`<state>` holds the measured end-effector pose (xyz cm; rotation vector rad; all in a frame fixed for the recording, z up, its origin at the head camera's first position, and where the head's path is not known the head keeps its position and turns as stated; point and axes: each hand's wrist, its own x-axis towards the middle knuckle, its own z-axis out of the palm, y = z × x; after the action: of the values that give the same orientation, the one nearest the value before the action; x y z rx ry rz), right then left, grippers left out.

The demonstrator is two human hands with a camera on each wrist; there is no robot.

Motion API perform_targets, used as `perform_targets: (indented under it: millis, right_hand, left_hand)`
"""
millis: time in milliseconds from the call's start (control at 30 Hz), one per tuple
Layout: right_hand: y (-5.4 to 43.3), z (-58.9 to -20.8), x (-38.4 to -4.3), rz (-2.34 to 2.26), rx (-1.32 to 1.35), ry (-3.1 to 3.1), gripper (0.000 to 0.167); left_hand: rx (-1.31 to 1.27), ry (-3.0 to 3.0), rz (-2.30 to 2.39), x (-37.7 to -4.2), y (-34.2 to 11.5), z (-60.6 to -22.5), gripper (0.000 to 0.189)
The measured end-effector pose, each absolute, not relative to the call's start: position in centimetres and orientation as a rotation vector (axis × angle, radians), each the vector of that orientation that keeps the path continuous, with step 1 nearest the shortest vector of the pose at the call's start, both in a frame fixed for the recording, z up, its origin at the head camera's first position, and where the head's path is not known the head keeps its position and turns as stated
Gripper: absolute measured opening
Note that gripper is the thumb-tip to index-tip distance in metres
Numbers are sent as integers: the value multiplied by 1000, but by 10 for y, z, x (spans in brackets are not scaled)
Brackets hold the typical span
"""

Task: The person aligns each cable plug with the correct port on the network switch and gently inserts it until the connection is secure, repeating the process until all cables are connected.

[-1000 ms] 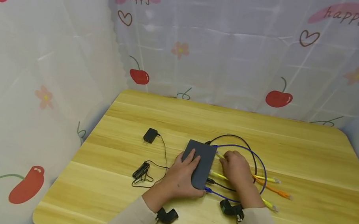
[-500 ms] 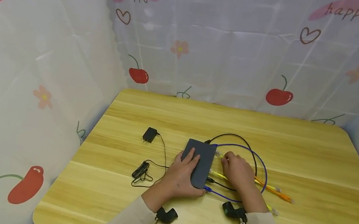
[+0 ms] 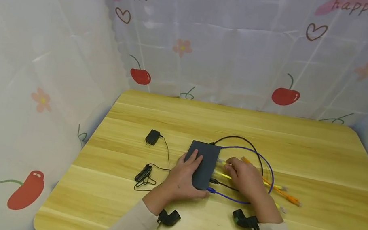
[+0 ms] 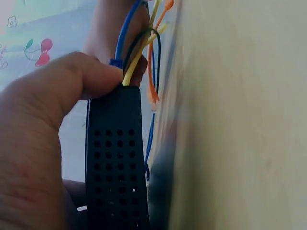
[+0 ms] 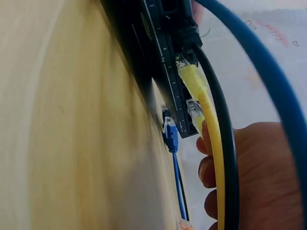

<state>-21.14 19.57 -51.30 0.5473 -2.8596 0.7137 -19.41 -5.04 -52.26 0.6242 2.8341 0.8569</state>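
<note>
A flat black network switch [image 3: 207, 164] lies under my left hand [image 3: 182, 178], whose fingers spread over its top while the thumb hooks over its edge near the ports. My right hand [image 3: 245, 177] pinches a yellow Ethernet cable by its clear plug [image 5: 194, 111], which sits right at the end port. Beside it, another yellow cable [image 5: 194, 81] is in a port. A black-plugged cable [image 3: 225, 185] and a blue Ethernet cable [image 3: 228, 198] also come from this side. In the left wrist view the switch's perforated side [image 4: 115, 163] faces the camera.
An orange cable [image 3: 289, 197] and loose yellow ends lie right of my right hand. Black and blue cables loop behind it to separate plugs beyond the switch. Left of the switch are a power adapter [image 3: 152, 137] and its bundled cord [image 3: 144, 173] on the wooden table [image 3: 109, 204].
My right hand has shifted slightly with the yellow plug, staying close to the port edge. An orange cable end now shows beyond that hand. My left hand keeps its place on the switch.
</note>
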Motion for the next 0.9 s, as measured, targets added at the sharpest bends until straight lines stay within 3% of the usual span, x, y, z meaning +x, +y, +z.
perform_targets:
  millis: [300, 900]
  right_hand:
    - [200, -512, -212, 763, 707, -2795, 11]
    - [196, -517, -215, 748, 695, -2807, 9]
  left_hand:
    - [648, 2763, 917, -195, -59, -522, 113]
    - [696, 2758, 893, -195, -62, -522, 113]
